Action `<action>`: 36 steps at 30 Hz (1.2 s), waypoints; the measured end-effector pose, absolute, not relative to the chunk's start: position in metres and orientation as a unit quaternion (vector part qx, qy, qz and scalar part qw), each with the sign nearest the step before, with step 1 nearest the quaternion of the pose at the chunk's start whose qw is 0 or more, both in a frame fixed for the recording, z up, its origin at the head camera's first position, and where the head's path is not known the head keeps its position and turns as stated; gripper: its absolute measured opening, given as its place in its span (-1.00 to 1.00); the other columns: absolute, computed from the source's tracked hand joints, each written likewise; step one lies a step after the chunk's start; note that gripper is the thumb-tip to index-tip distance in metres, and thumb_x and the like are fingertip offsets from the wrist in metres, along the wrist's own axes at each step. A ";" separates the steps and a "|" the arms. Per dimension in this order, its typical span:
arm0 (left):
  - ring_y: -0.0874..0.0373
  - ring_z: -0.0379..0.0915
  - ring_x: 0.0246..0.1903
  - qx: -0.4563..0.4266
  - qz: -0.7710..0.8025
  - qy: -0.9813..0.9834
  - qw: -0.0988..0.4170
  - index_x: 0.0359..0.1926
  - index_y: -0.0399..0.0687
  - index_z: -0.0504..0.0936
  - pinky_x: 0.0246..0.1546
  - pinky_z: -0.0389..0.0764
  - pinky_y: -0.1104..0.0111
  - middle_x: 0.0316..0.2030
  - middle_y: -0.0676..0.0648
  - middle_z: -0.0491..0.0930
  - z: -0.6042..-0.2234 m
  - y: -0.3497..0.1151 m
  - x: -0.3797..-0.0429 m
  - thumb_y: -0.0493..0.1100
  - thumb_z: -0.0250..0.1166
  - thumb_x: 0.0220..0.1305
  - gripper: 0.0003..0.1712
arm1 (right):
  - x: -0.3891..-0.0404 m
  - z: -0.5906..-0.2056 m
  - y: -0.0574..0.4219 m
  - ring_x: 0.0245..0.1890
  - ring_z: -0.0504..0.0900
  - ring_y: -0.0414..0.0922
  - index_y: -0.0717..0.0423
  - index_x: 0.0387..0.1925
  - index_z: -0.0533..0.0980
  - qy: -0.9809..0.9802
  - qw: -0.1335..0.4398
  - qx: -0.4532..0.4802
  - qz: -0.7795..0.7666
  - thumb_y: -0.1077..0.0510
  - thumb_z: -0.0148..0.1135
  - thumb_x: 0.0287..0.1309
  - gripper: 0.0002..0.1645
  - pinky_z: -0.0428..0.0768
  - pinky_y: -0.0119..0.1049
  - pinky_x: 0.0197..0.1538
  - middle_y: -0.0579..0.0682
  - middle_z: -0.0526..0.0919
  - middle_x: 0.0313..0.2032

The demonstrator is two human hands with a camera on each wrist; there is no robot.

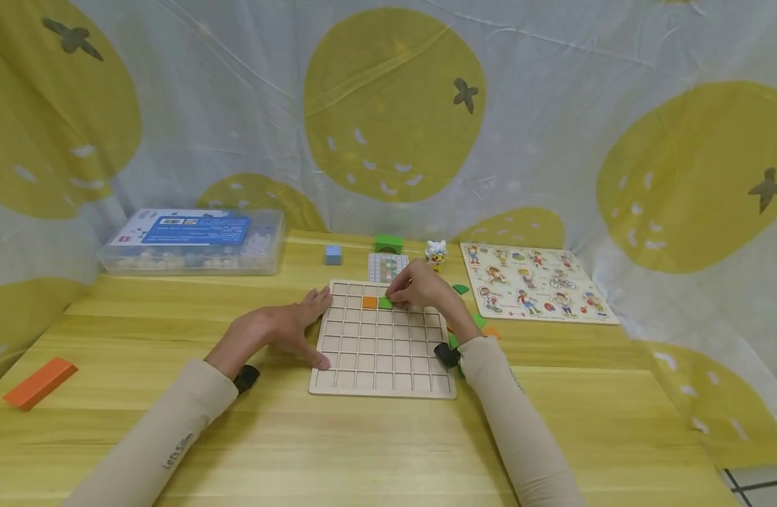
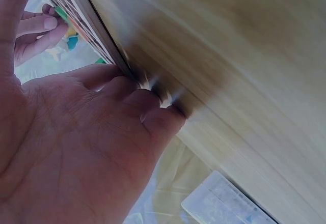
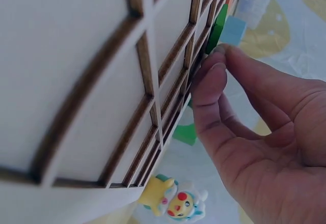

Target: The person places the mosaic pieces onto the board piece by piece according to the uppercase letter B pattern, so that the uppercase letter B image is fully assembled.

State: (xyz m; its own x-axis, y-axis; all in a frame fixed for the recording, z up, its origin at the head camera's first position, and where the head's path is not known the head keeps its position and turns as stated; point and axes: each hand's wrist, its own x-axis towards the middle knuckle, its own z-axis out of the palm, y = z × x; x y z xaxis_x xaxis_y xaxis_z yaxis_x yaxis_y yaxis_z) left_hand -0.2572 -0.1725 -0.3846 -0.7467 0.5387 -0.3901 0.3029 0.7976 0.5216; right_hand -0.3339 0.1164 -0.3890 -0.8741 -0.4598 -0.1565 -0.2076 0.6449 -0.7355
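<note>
A wooden grid board (image 1: pixel 375 359) lies flat on the table, divided into small square cells. My right hand (image 1: pixel 420 285) pinches a green square tile (image 1: pixel 384 303) between thumb and fingers over a cell in its upper part. In the right wrist view that green tile (image 3: pixel 218 28) stands tilted at the grid. An orange square tile (image 1: pixel 370 302) sits in the cell just left of it. My left hand (image 1: pixel 291 325) rests along the board's left edge, fingers spread, with the thumb on the lower left rim. In the left wrist view its fingertips (image 2: pixel 168 117) touch the table beside the board.
Behind the board are a patterned card (image 1: pixel 383 266), a green block (image 1: pixel 389 243), a blue cube (image 1: pixel 333 255) and a small figurine (image 1: pixel 435 255). Green and orange pieces (image 1: pixel 492 332) lie right, near a picture puzzle board (image 1: pixel 540 283). A plastic case (image 1: pixel 191 241) and an orange block (image 1: pixel 41 384) are left.
</note>
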 end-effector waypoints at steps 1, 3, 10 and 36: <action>-0.28 -0.52 0.71 0.232 0.219 0.908 0.271 0.72 -0.34 -0.23 0.62 -0.14 -0.24 0.73 -0.31 -0.44 -0.385 -0.172 -0.257 0.20 0.66 0.17 0.55 | -0.334 -0.389 0.117 -0.30 0.84 0.01 0.32 -0.14 0.81 0.891 0.169 -0.188 -0.377 0.35 0.41 0.39 -0.88 0.78 -0.20 -0.17 0.17 0.85 -0.26; -0.29 -0.52 0.70 0.234 0.220 0.908 0.270 0.72 -0.35 -0.23 0.62 -0.14 -0.24 0.73 -0.31 -0.44 -0.385 -0.172 -0.257 0.20 0.66 0.17 0.54 | -0.333 -0.388 0.117 -0.27 0.85 0.01 0.33 -0.12 0.81 0.890 0.171 -0.189 -0.379 0.35 0.41 0.39 -0.87 0.79 -0.19 -0.13 0.18 0.85 -0.21; -0.30 -0.51 0.70 0.237 0.226 0.906 0.269 0.71 -0.37 -0.22 0.62 -0.12 -0.23 0.72 -0.32 -0.42 -0.386 -0.172 -0.257 0.18 0.66 0.17 0.53 | -0.335 -0.386 0.138 -0.16 0.84 0.12 0.41 0.02 0.75 0.872 0.161 -0.251 -0.388 0.35 0.37 0.43 -0.77 0.78 -0.08 0.01 0.24 0.83 -0.08; -0.34 -0.55 0.69 0.245 0.247 0.898 0.269 0.71 -0.39 -0.24 0.60 -0.12 -0.28 0.71 -0.35 -0.45 -0.383 -0.175 -0.256 0.18 0.66 0.18 0.54 | -0.359 -0.395 0.242 -0.03 0.71 0.18 0.38 0.05 0.74 0.944 0.098 -0.160 -0.272 0.33 0.44 0.37 -0.72 0.71 0.05 0.05 0.28 0.77 -0.06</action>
